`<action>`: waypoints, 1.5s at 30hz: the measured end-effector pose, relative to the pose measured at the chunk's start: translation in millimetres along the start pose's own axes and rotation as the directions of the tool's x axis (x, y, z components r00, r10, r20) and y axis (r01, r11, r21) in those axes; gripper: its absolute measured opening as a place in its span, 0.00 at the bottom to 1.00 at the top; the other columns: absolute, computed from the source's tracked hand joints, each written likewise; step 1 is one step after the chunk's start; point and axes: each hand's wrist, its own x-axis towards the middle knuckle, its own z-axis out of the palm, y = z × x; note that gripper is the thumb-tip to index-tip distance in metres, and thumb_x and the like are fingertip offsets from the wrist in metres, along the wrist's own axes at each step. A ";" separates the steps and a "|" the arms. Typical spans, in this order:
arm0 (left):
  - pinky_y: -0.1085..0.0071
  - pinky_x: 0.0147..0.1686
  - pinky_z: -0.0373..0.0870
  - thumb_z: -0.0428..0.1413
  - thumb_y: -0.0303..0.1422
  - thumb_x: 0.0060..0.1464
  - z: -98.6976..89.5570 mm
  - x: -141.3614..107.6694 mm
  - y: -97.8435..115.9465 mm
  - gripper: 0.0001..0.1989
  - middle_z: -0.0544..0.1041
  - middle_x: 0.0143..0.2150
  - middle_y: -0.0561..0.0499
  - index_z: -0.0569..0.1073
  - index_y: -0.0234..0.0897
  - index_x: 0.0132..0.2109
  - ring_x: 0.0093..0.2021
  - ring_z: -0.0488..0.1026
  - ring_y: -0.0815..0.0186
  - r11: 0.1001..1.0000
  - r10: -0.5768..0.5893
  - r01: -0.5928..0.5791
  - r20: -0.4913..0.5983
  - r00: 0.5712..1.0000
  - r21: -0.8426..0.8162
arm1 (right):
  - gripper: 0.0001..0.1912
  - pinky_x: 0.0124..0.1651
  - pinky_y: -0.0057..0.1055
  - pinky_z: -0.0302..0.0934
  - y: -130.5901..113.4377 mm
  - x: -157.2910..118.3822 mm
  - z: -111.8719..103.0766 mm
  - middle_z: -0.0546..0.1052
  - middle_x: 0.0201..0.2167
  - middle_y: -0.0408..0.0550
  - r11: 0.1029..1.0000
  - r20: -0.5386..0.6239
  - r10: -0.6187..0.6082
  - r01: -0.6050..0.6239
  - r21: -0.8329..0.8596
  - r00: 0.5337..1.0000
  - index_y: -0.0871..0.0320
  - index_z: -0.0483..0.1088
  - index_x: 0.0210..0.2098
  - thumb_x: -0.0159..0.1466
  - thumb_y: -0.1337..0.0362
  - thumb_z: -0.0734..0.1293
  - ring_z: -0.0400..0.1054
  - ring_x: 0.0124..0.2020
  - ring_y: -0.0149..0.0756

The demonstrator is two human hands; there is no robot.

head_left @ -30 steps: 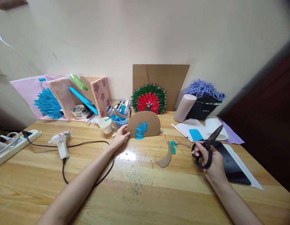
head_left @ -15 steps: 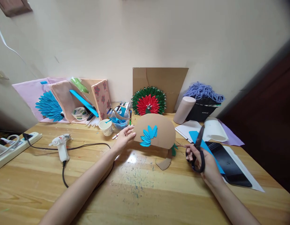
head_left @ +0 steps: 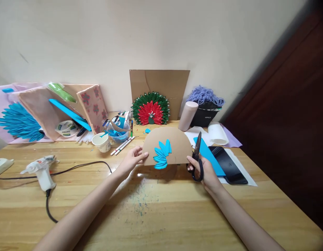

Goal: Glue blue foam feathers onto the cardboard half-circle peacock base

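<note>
Wooden table point(head_left: 177, 216), power strip point(head_left: 4, 163) cut off; cardboard point(head_left: 178, 144) partly hides left hand point(head_left: 132, 158).

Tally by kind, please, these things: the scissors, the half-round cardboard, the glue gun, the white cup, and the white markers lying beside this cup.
Scissors: 1, in the right hand
Half-round cardboard: 1, held by the left hand
Glue gun: 1
White cup: 1
White markers: 2
Total: 6
</note>
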 end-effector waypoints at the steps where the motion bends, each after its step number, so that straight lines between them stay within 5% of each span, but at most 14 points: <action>1: 0.72 0.36 0.69 0.59 0.39 0.47 0.2 -0.5 1.8 0.19 0.75 0.47 0.44 0.69 0.36 0.46 0.42 0.74 0.62 1.000 -0.002 0.001 0.018 1.000 0.022 | 0.17 0.22 0.23 0.57 -0.3 -0.2 0.6 0.64 0.16 0.36 1.000 0.005 -0.001 0.001 0.001 1.000 0.59 0.64 0.28 0.50 0.56 0.73 0.59 0.17 0.24; 9: 0.68 0.41 0.71 0.59 0.38 0.46 -1.9 -1.0 10.6 0.19 0.77 0.44 0.45 0.69 0.35 0.45 0.42 0.75 0.61 0.996 0.083 -0.084 -0.048 0.995 -0.009 | 0.28 0.28 0.30 0.65 -11.6 -10.3 12.1 0.67 0.21 0.40 0.946 0.229 0.107 -0.169 0.275 0.968 0.58 0.68 0.31 0.51 0.38 0.62 0.60 0.18 0.26; 17: 0.66 0.41 0.71 0.59 0.38 0.47 5.8 -4.0 14.3 0.21 0.76 0.45 0.46 0.67 0.37 0.48 0.43 0.74 0.61 0.986 0.136 -0.139 -0.042 0.990 -0.092 | 0.40 0.32 0.40 0.66 -7.9 -26.1 29.3 0.66 0.20 0.41 0.939 0.425 0.223 -0.311 0.149 0.877 0.58 0.64 0.27 0.38 0.26 0.56 0.64 0.18 0.31; 24: 0.66 0.40 0.71 0.58 0.38 0.48 11.9 -7.6 11.3 0.22 0.76 0.44 0.45 0.65 0.36 0.48 0.41 0.75 0.60 0.989 0.099 -0.102 -0.035 0.994 -0.105 | 0.42 0.29 0.35 0.64 -1.4 -33.2 33.3 0.66 0.21 0.42 0.971 0.348 0.203 -0.234 0.049 0.915 0.59 0.65 0.30 0.41 0.26 0.53 0.65 0.19 0.32; 30: 0.67 0.35 0.72 0.58 0.40 0.47 20.5 -13.3 10.8 0.24 0.76 0.42 0.44 0.64 0.34 0.49 0.38 0.75 0.60 0.995 0.083 -0.085 -0.032 0.996 -0.060 | 0.40 0.35 0.40 0.66 -2.0 -34.1 36.6 0.65 0.18 0.41 0.981 0.253 0.158 -0.180 0.066 0.954 0.58 0.64 0.29 0.42 0.27 0.53 0.63 0.18 0.31; 45: 0.68 0.35 0.72 0.60 0.38 0.45 18.1 -12.1 19.5 0.24 0.78 0.40 0.46 0.66 0.37 0.49 0.36 0.76 0.61 0.994 0.095 -0.098 -0.065 0.993 -0.041 | 0.40 0.31 0.36 0.65 0.0 -33.8 35.7 0.63 0.15 0.39 0.987 0.231 0.120 -0.140 0.074 0.966 0.58 0.64 0.28 0.43 0.27 0.51 0.62 0.16 0.29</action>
